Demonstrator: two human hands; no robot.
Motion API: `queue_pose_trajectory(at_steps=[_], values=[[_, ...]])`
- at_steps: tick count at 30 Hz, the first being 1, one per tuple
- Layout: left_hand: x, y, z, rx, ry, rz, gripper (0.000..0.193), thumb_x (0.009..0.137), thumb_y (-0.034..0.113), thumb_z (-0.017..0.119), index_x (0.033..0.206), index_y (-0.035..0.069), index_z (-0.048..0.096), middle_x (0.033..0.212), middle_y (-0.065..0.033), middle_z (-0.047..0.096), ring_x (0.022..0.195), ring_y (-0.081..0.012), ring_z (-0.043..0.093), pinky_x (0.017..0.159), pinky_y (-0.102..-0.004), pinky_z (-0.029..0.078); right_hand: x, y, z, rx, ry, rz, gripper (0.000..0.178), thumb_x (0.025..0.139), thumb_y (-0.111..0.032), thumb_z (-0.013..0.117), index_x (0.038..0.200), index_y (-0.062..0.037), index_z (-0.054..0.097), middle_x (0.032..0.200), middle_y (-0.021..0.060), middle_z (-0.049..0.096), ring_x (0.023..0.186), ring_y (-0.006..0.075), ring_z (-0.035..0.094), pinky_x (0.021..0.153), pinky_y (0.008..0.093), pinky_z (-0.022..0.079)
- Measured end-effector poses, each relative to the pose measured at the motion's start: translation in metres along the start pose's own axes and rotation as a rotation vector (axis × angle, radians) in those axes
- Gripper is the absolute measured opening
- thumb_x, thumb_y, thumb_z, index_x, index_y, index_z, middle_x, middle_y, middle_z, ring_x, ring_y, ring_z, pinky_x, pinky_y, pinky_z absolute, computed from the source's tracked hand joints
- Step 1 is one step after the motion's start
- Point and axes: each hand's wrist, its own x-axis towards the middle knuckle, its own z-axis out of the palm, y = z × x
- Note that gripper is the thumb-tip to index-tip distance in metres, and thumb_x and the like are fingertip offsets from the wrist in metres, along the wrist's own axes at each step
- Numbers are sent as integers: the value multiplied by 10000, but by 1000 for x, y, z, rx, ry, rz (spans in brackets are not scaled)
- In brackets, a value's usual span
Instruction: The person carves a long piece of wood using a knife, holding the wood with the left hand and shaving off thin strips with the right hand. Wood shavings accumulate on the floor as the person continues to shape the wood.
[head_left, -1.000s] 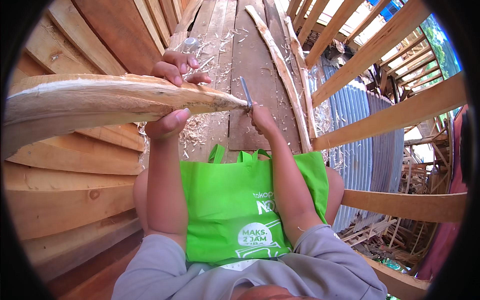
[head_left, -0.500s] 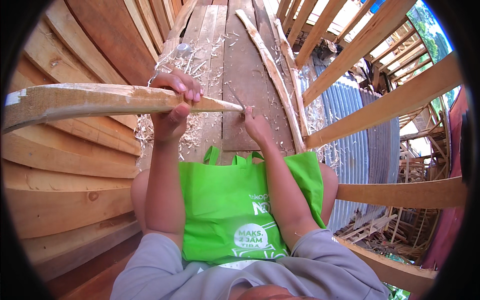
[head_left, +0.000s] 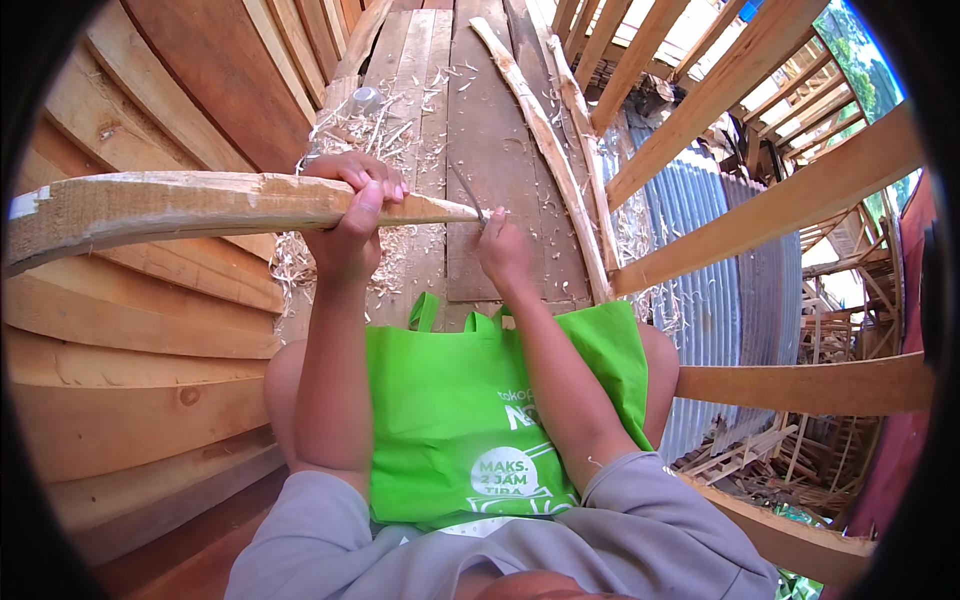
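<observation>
My left hand (head_left: 352,205) is wrapped round a long, pale piece of wood (head_left: 190,208), held level across the view. Its thick end reaches the left rim, and its right end narrows to a pale tip. At that tip my right hand (head_left: 503,250) is closed on the handle of a knife (head_left: 468,192). The thin blade points up and to the left, crossing the wood close to the tip; the handle is hidden in my fist. A green cloth bag (head_left: 440,420) covers my lap below both forearms.
Curly wood shavings (head_left: 385,150) lie on the plank floor (head_left: 490,150) beside a clear plastic cup (head_left: 366,101). Two stripped poles (head_left: 545,140) stretch along the floor. A plank wall (head_left: 130,340) stands at left; a wooden railing (head_left: 770,220) and corrugated metal sheets (head_left: 690,260) are at right.
My right hand with the knife has shifted slightly left and down along the wood's tip. My left hand keeps its hold, its thumb now higher over the wood.
</observation>
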Motion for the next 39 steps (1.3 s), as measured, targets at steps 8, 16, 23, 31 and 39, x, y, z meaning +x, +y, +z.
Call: queue_pose_trajectory(at_steps=[8, 16, 23, 31, 39], values=[[-1, 3, 6, -63, 100, 4, 159, 802, -34, 550, 917, 56, 488, 749, -89, 545, 684, -176, 541, 699, -367, 503, -14, 2, -2, 24, -119, -172, 667, 1009, -407, 251, 987, 106, 676, 1062, 373, 624, 1065, 526, 583, 959, 568, 421], [7, 1, 7, -89, 69, -2, 174, 791, -49, 556, 912, 58, 493, 745, -91, 547, 678, -169, 529, 688, -359, 493, -10, 15, 16, -26, 125, -140, 719, 1031, -433, 219, 816, 59, 697, 821, 283, 680, 827, 481, 658, 764, 561, 506], [6, 6, 5, -44, -17, -36, 120, 821, 59, 568, 897, 96, 482, 748, -60, 514, 706, -165, 502, 733, -370, 464, 4, 15, 18, -82, 188, -39, 733, 1022, -450, 228, 800, 68, 698, 823, 315, 663, 825, 501, 645, 767, 580, 492], [0, 4, 4, -26, 13, -35, 127, 820, 52, 572, 891, 90, 474, 743, -65, 516, 691, -167, 497, 728, -371, 467, 3, 23, 21, -70, 253, 41, 705, 1011, -423, 246, 775, 71, 690, 810, 336, 647, 797, 531, 627, 764, 611, 473], [0, 3, -1, -15, -10, -22, 126, 825, 52, 561, 908, 84, 472, 759, -60, 504, 710, -164, 495, 742, -376, 464, -1, 11, 18, -40, 121, -75, 677, 1017, -417, 229, 908, 48, 708, 880, 298, 678, 893, 491, 645, 828, 571, 493]])
